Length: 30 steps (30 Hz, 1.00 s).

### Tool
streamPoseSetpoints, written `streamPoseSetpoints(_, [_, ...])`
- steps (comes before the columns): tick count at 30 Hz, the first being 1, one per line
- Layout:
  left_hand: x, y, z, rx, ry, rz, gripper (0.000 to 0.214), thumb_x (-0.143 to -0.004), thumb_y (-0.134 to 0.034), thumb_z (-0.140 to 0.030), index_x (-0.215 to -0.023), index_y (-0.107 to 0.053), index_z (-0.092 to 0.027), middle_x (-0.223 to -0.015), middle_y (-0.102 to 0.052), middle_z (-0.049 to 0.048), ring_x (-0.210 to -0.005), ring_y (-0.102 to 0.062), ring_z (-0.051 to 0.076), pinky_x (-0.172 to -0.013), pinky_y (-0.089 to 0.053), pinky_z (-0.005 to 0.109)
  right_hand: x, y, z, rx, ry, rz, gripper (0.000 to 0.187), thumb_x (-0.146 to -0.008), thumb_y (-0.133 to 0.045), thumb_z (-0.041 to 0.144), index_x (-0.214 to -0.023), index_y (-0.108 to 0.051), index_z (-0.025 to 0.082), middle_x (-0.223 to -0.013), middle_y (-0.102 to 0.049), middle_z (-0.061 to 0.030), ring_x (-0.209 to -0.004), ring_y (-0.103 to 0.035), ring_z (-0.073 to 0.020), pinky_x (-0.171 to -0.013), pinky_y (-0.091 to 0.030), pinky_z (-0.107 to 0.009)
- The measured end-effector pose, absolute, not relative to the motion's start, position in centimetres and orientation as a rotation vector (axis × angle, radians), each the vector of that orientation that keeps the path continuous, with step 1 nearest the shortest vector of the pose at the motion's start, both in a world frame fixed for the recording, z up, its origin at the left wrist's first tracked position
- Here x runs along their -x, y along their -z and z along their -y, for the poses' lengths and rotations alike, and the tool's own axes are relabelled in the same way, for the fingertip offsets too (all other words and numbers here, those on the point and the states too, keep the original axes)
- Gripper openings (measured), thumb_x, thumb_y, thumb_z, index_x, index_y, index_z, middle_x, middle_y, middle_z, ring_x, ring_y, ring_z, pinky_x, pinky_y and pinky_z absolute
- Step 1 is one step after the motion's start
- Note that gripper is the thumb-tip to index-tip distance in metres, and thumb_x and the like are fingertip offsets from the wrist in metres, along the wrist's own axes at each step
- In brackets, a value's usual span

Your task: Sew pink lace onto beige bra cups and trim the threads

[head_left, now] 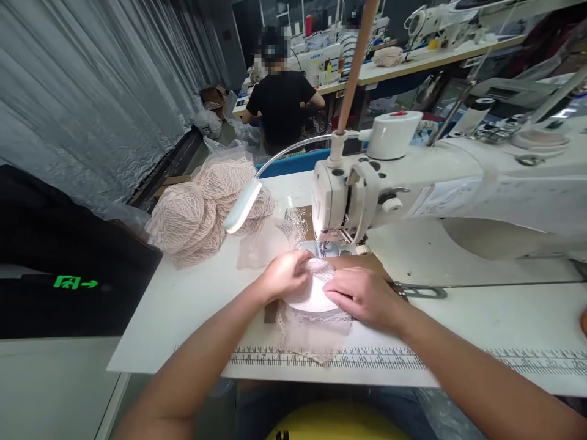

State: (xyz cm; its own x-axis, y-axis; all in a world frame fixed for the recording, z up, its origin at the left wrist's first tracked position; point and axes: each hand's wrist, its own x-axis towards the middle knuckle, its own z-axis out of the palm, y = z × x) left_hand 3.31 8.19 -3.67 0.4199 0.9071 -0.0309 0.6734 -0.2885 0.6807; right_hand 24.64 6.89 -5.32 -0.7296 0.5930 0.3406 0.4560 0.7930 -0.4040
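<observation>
Both hands rest on a small piece of pale pink lace fabric with a white padded cup (308, 297) lying on the sewing table just in front of the needle. My left hand (285, 275) has its fingers curled and pinches the lace at its upper left edge. My right hand (362, 294) presses down on the piece's right side with fingers closed together. The lace hangs down over the printed ruler (330, 359) at the table's front edge. The white sewing machine (413, 183) stands right behind the hands, its needle area (326, 244) just above the fabric.
A heap of pink lace pieces (202, 208) lies at the table's back left. A gooseneck lamp (242, 206) hangs over it. Metal scissors (419, 291) lie to the right of my right hand. A person in black sits at another machine (280, 101) far behind. A plastic curtain (92, 91) lines the left.
</observation>
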Motion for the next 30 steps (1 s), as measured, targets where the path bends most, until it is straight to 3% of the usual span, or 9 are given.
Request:
streamPoseSetpoints(5, [-2.6,3.7,-9.8,-2.039,-0.492,-1.389,0.006,-0.076,-0.050,-0.019,-0.074,-0.056,-0.017,-0.064,-0.052,-0.0008,-0.061,-0.048,0.014,-0.054,-0.036,0.024,-24.6,5.2,-6.8,0.854,-0.527,2.530,0.025,-0.089,-0.047,0.017,-0.071,-0.064,0.017,-0.064,-0.057,0.0006,-0.061,-0.046,-0.0119,-0.060,-0.030,-0.026])
streamPoseSetpoints(12, [-3.5,3.3,-10.0,-2.005,-0.488,-1.307,0.005,-0.077,-0.052,-0.020,-0.074,-0.049,-0.018,-0.065,-0.048,-0.0034,-0.061,-0.044,0.012,-0.055,-0.034,0.022,-25.0,4.9,-6.9,0.901,-0.513,2.504,0.037,-0.089,-0.048,0.027,-0.054,-0.050,0.017,-0.052,-0.044,0.0024,-0.052,-0.037,-0.0103,-0.054,-0.026,-0.026])
streamPoseSetpoints(18, [-4.1,3.2,-9.8,-1.865,-0.453,-1.131,0.021,-0.080,-0.061,-0.034,-0.092,-0.059,-0.017,-0.082,-0.061,0.0014,-0.074,-0.055,0.015,-0.064,-0.041,0.023,-24.7,5.3,-7.4,1.097,-0.480,2.276,0.026,-0.089,-0.048,0.025,-0.066,-0.058,0.017,-0.067,-0.058,-0.0025,-0.064,-0.050,-0.0131,-0.060,-0.035,-0.025])
streamPoseSetpoints(22, [-4.2,3.4,-9.9,-1.729,-0.482,-1.044,0.030,-0.088,-0.052,-0.041,-0.087,-0.064,-0.013,-0.081,-0.063,0.0038,-0.075,-0.056,0.015,-0.066,-0.041,0.023,-24.5,5.4,-7.7,1.253,-0.526,2.176,0.011,-0.082,-0.056,0.027,-0.080,-0.062,0.018,-0.077,-0.062,-0.0032,-0.066,-0.054,-0.0144,-0.058,-0.037,-0.025])
streamPoseSetpoints(26, [-4.3,3.8,-9.8,-1.674,-0.552,-1.012,0.032,-0.088,-0.053,-0.041,-0.082,-0.063,-0.012,-0.076,-0.061,0.0031,-0.072,-0.055,0.014,-0.066,-0.042,0.022,-24.3,5.0,-7.8,1.363,-0.618,2.125,0.027,-0.080,-0.058,0.034,-0.102,-0.064,0.019,-0.070,-0.060,-0.0007,-0.060,-0.053,-0.0142,-0.053,-0.036,-0.024])
streamPoseSetpoints(30, [-4.6,3.9,-9.5,-1.661,-0.588,-0.992,0.029,-0.087,-0.054,-0.039,-0.083,-0.063,-0.012,-0.081,-0.064,0.0048,-0.077,-0.058,0.015,-0.071,-0.045,0.023,-24.1,4.7,-7.8,1.320,-0.794,2.026,0.017,-0.083,-0.054,0.031,-0.077,-0.066,0.020,-0.060,-0.060,0.0015,-0.057,-0.053,-0.0127,-0.053,-0.036,-0.024])
